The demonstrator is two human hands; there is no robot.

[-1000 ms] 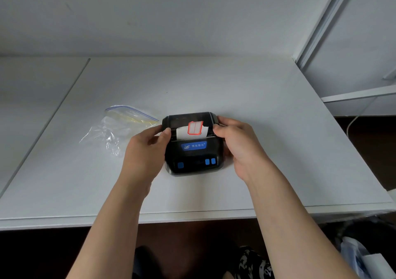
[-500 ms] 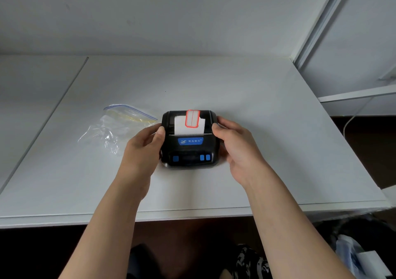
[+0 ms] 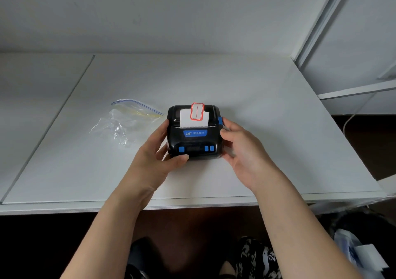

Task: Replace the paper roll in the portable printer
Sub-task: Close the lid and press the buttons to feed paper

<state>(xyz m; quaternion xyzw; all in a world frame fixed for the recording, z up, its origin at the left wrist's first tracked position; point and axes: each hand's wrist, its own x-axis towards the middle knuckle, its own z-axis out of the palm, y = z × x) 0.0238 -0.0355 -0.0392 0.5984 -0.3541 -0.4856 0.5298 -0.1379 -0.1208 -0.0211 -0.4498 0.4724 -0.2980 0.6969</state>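
A black portable printer (image 3: pixel 194 141) with blue buttons rests on the white table (image 3: pixel 267 111), its lid closed. A strip of white label paper (image 3: pixel 194 118) with a red-bordered label sticks up out of its slot. My left hand (image 3: pixel 156 156) cups the printer's left side, thumb on the front lower corner. My right hand (image 3: pixel 242 150) holds the right side, fingertips by the blue side latch (image 3: pixel 220 120).
A crumpled clear zip bag (image 3: pixel 126 121) lies on the table left of the printer. The table's front edge runs just below my wrists. A white frame and a shelf stand at the right, with a cable hanging beside them.
The printer lid has gone from tilted open to closed flat over the paper. Both hands slid down from the lid's top corners to the printer's sides.
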